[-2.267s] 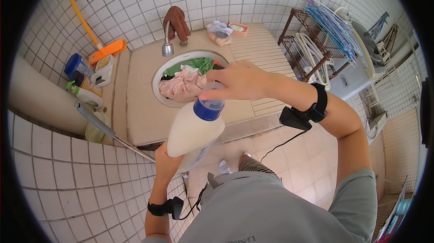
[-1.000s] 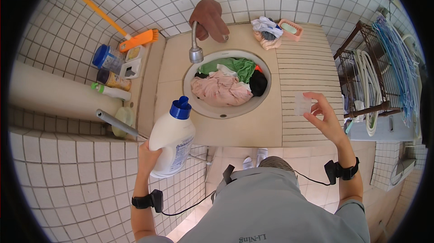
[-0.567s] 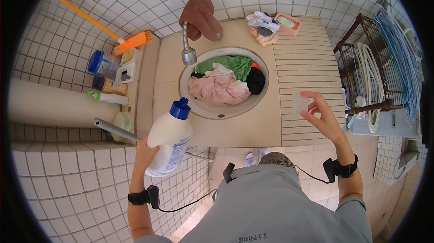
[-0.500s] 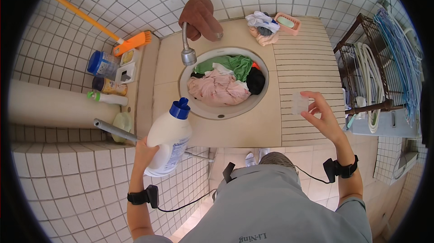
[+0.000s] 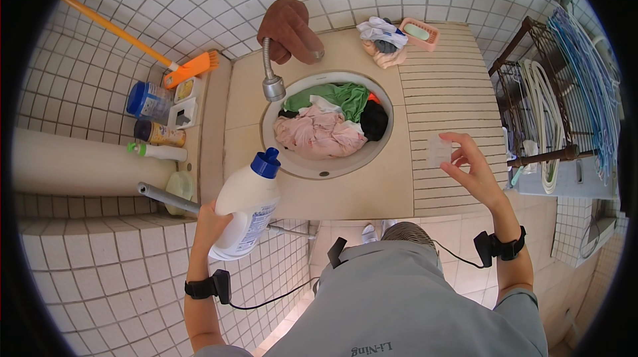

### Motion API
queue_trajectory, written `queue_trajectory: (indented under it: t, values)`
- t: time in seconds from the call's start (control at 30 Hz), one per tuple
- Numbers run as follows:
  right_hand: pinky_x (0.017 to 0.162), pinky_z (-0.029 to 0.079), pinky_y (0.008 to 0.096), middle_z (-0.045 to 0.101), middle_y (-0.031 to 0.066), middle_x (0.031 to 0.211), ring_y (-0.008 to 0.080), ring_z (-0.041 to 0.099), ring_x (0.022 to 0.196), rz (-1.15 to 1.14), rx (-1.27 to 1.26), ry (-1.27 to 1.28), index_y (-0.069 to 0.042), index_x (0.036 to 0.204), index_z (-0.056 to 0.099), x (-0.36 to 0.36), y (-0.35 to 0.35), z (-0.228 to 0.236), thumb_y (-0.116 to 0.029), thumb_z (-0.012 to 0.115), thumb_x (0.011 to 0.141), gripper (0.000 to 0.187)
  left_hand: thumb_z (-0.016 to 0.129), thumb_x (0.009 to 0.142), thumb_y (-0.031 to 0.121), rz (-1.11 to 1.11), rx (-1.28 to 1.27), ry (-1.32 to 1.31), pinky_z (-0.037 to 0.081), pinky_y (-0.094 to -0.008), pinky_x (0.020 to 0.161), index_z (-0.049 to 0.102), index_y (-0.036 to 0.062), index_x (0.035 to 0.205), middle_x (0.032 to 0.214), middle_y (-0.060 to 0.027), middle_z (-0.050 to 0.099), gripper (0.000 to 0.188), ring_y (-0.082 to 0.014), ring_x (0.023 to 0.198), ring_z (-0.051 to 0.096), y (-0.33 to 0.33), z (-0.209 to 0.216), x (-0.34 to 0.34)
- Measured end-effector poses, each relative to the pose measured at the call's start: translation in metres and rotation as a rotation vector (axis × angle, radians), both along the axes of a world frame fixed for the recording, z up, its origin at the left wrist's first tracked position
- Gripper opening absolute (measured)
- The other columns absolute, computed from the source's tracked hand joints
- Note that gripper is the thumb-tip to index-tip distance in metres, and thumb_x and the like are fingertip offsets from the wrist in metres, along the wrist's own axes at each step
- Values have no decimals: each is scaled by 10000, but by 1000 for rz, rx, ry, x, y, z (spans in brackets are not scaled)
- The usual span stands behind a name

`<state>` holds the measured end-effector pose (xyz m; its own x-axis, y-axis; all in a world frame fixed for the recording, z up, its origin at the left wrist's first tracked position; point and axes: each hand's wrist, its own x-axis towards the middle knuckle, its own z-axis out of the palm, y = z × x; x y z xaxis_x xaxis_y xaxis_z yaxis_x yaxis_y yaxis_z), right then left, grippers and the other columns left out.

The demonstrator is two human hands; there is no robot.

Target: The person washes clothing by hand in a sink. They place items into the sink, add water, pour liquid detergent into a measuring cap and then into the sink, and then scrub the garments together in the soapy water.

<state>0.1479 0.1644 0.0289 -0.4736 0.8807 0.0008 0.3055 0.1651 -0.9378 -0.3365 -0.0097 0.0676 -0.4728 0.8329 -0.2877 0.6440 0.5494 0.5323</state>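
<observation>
My left hand (image 5: 211, 223) grips the handle of a large white detergent bottle (image 5: 240, 211), which leans right at the counter's front edge. Its blue spout (image 5: 267, 163) is uncapped and points up. Over the ribbed part of the counter, my right hand (image 5: 470, 170) pinches a small clear plastic cap (image 5: 439, 152) between thumb and fingers. Between the hands, further back, an oval sink (image 5: 330, 170) holds a pink garment (image 5: 318, 132), a green one (image 5: 345, 96) and some black and white cloth.
A flexible faucet (image 5: 271, 78) draped with a brown cloth (image 5: 287, 30) overhangs the sink. Folded cloths (image 5: 383, 41) and a pink soap dish (image 5: 420, 33) sit at the back. Jars, bottles and an orange brush (image 5: 189, 69) line the left ledge. A rack with hangers (image 5: 585, 71) stands right.
The view has shifted slightly. Both hands keep their holds, and the bottle and cap stay almost where they were.
</observation>
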Motion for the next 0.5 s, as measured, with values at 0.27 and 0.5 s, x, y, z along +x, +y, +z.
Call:
queue_trajectory:
  t: [0.27,0.5]
  values:
    - [680,437,227,492,30,1110,112,475,757,2,0,-3,-102,1203,489,0,0,0,-89,627,796,430,603,651,43,-54,-23,32,484,-296,655,619,-50,934,778,-133,650,299,-169,708,613,3,-1,-4]
    - [679,442,231,495,34,1114,116,484,761,0,10,-10,-103,1203,488,2,-1,-2,-85,629,794,433,614,649,66,-79,-41,82,494,-327,673,608,-57,974,792,-187,654,348,-224,728,642,6,-1,-6]
